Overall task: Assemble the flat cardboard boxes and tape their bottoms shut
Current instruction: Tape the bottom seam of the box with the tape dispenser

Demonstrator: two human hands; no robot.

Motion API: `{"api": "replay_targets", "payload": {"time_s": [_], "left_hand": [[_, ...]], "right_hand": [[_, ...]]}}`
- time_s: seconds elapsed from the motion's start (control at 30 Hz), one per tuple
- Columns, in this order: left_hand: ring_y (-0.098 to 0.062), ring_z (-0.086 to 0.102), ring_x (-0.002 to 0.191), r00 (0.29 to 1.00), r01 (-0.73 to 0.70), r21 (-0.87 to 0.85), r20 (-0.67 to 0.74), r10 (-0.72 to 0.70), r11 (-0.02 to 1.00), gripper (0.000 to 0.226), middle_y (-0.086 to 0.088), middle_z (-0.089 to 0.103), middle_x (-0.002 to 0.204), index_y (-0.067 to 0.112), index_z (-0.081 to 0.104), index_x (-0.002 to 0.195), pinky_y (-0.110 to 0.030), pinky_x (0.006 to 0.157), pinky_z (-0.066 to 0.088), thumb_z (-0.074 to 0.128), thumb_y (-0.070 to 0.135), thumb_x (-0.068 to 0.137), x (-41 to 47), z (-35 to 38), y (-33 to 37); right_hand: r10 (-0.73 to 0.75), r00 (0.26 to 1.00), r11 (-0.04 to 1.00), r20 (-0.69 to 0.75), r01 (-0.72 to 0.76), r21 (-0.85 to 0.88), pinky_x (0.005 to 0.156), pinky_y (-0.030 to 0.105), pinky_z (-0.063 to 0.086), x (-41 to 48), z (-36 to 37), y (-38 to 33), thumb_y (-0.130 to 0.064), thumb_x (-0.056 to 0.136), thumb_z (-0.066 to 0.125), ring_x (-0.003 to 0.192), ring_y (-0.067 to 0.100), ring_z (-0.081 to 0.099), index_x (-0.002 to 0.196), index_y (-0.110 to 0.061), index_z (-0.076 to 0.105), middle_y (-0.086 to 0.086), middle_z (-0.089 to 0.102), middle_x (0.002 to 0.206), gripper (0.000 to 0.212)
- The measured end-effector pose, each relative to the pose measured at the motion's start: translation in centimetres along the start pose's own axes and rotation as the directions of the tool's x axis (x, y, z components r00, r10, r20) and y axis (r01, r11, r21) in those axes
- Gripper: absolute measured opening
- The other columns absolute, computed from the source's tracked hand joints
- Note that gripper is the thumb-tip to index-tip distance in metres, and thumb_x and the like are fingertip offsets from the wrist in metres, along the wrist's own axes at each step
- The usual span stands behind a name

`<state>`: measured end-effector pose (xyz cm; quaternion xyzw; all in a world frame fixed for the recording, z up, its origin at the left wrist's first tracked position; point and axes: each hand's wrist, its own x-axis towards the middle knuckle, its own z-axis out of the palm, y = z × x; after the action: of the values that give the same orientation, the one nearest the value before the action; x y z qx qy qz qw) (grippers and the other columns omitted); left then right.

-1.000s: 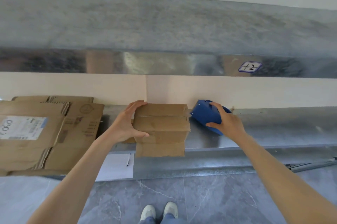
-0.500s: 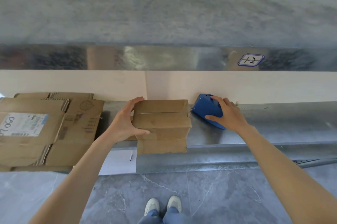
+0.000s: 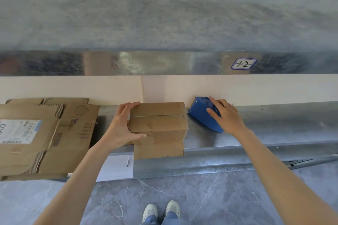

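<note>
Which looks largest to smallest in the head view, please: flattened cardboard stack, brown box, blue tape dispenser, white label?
1. flattened brown cardboard stack
2. brown cardboard box
3. blue plastic tape dispenser, partly under the right hand
4. white blue-edged label

Box (image 3: 159,126) matt creased cardboard; shelf (image 3: 274,126) shiny mottled metal; blue dispenser (image 3: 201,116) smooth, probably plastic.

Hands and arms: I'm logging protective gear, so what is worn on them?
Nothing shows. The left hand and right hand are bare, without gloves, rings or a watch, and both forearms are uncovered down to the frame's edge; no sleeve is in view.
</note>
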<state>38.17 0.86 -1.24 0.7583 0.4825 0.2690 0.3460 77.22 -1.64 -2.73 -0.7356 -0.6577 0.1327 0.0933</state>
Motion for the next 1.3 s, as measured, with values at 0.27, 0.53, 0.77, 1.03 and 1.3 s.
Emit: {"api": "replay_targets", "payload": {"time_s": [0.27, 0.53, 0.77, 1.03, 1.3], "left_hand": [[0.01, 0.037, 0.119, 1.0, 0.001, 0.0, -0.026, -0.001, 1.0, 0.107, 0.01, 0.03, 0.14, 0.031, 0.028, 0.149, -0.002, 0.09, 0.036, 0.091, 0.022, 0.063, -0.4, 0.6, -0.4], [0.003, 0.033, 0.119, 1.0, -0.002, 0.055, -0.026, 0.003, 0.999, 0.108, 0.009, 0.021, 0.146, 0.022, 0.021, 0.152, -0.008, 0.094, 0.037, 0.087, 0.024, 0.066, -0.6, 1.4, -0.1], [-0.003, 0.002, 0.151, 0.998, -0.053, -0.001, -0.027, 0.053, 0.999, 0.12, 0.023, -0.001, 0.163, 0.035, 0.014, 0.156, -0.029, 0.114, 0.02, 0.085, 0.061, 0.062, -0.4, 2.1, 0.7], [-0.009, 0.002, 0.152, 0.982, -0.174, 0.253, -0.033, 0.188, 0.952, 0.101, 0.023, 0.016, 0.161, 0.029, 0.028, 0.155, -0.035, 0.102, 0.033, 0.061, 0.079, 0.073, 0.1, 2.4, -0.4], [-0.016, 0.007, 0.153, 0.976, -0.187, 0.141, -0.085, 0.2, 0.972, 0.094, 0.018, 0.025, 0.161, 0.026, 0.037, 0.151, -0.028, 0.114, 0.016, 0.068, 0.07, 0.074, 0.3, 3.1, -0.9]], "right_hand": [[-0.007, 0.968, 0.972, -0.249, 0.066, 0.226, 0.11, 0.041, 0.035, -0.6, -1.1, -5.6, -0.035, 0.103, 0.045, 0.131, 0.024, 0.042, 0.142, -0.016, 0.05, 0.004, 0.049, 0.141, 0.044], [-0.395, 0.917, 0.912, 0.055, 0.384, 0.142, 0.123, 0.038, -0.003, -1.2, 1.7, -15.3, -0.059, 0.1, 0.023, 0.152, 0.011, -0.001, 0.155, -0.039, 0.024, -0.012, 0.016, 0.164, 0.058], [-0.412, 0.905, 0.906, 0.111, 0.419, -0.055, 0.121, 0.044, -0.01, -0.9, 2.7, -15.0, -0.069, 0.094, 0.001, 0.152, 0.017, -0.007, 0.151, -0.052, 0.0, -0.013, 0.003, 0.165, 0.059], [-0.519, 0.835, 0.839, 0.18, 0.538, -0.076, 0.12, 0.053, -0.007, -0.7, 2.1, -14.5, -0.065, 0.097, 0.0, 0.152, 0.015, -0.005, 0.144, -0.062, 0.0, -0.016, 0.0, 0.165, 0.047], [-0.57, 0.802, 0.8, 0.179, 0.591, -0.102, 0.119, 0.061, 0.001, -0.8, 2.2, -14.0, -0.064, 0.099, 0.004, 0.153, 0.018, 0.001, 0.145, -0.061, 0.01, -0.017, 0.004, 0.165, 0.047]]}}
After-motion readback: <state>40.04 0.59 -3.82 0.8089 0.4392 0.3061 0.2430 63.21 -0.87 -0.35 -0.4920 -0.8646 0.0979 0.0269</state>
